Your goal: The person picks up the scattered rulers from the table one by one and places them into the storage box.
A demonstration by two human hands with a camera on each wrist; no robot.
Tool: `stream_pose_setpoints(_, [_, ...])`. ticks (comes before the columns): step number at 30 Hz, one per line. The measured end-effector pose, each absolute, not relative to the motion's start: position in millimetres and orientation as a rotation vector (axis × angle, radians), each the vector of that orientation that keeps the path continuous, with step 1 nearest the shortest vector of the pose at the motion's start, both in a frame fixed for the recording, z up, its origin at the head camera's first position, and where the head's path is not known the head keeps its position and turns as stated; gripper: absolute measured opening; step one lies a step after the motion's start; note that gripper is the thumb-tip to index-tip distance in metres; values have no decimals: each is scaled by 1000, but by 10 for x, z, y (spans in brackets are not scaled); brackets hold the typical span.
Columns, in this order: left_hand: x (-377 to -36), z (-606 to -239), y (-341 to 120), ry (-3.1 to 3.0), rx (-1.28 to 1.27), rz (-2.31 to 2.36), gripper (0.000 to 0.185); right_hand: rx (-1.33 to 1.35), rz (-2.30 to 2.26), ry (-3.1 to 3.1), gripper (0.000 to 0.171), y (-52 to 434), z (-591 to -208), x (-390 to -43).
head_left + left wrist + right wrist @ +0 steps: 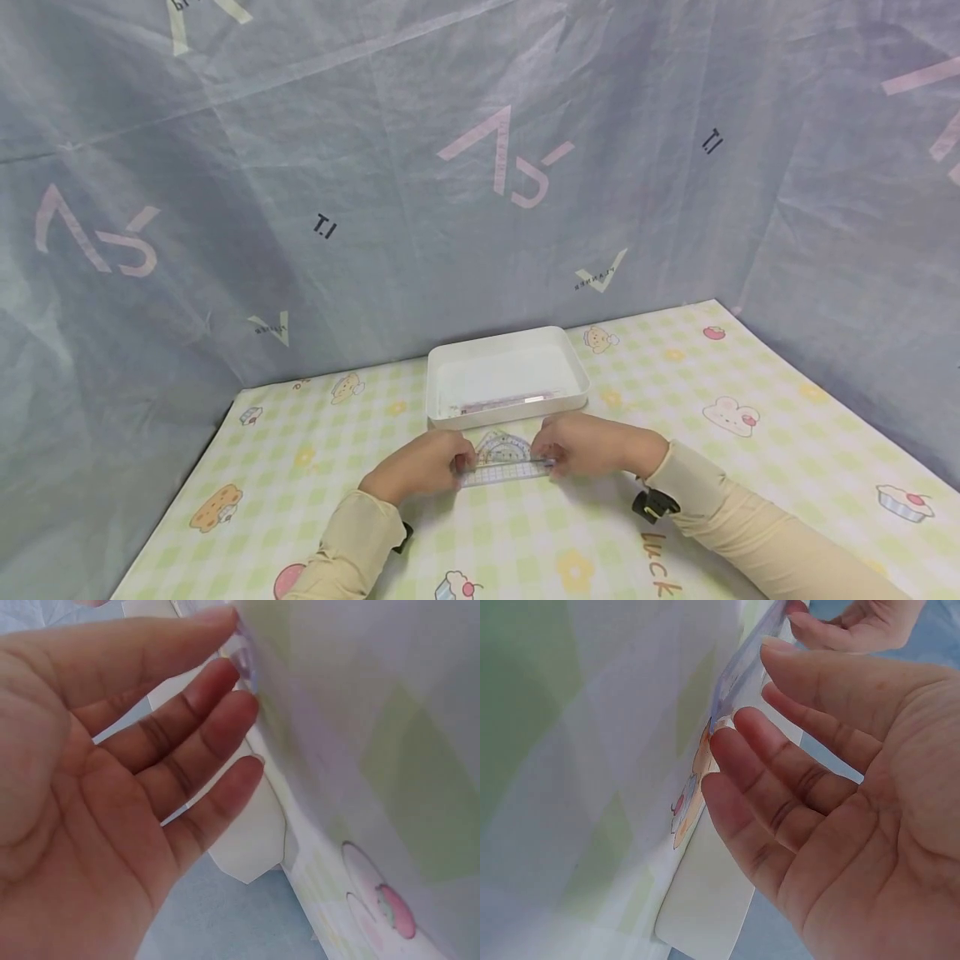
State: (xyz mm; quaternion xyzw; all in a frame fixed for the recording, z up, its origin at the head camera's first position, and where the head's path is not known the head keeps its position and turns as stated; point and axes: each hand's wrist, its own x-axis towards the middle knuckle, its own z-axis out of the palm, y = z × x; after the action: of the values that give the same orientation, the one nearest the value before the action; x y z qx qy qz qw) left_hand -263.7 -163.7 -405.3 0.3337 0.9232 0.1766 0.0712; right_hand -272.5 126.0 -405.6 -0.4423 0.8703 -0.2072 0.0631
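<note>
A clear gridded ruler (504, 474) lies crosswise low over the tablecloth, just in front of the white tray. Right behind it shows a clear protractor (506, 451) with curved markings, overlapping it in the head view. My left hand (429, 465) pinches the ruler's left end between thumb and fingers. At the other end, my right hand (588, 444) pinches it the same way. From the right wrist, the clear plastic (739, 675) appears nearly edge-on near the thumb and fingertips. The remaining fingers of both hands are loosely bent, tips close to the cloth.
A shallow white tray (583, 379) stands behind the hands, with a thin pinkish, clear strip (510, 402) along its near inner side. A green-checked tablecloth (285, 467) with cartoon prints covers the table. Grey-blue fabric (390, 208) hangs behind and at both sides.
</note>
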Motion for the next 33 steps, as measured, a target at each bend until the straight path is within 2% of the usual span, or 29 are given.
stream_pose_setpoints(11, [-2629, -4033, -1629, 2788, 931, 472, 24, -1278, -639, 2629, 37, 1273, -4023, -2716])
stream_pose_setpoints(16, [-2629, -4030, -1630, 2767, 961, 490, 22, -1304, -630, 2641, 33, 1274, -4025, -2721])
stream_pose_setpoints(22, [-2619, -4039, -1611, 2696, 948, 559, 26, -1262, -637, 2634, 29, 1269, -4025, -2712])
stream_pose_setpoints(29, [-2601, -4030, -1602, 2683, 901, 585, 35, -1192, -677, 2594, 39, 1254, -4000, -2681])
stream_pose_setpoints(33, [-2597, -4025, -1587, 2661, 907, 593, 38, -1180, -651, 2600, 37, 1256, -3989, -2666])
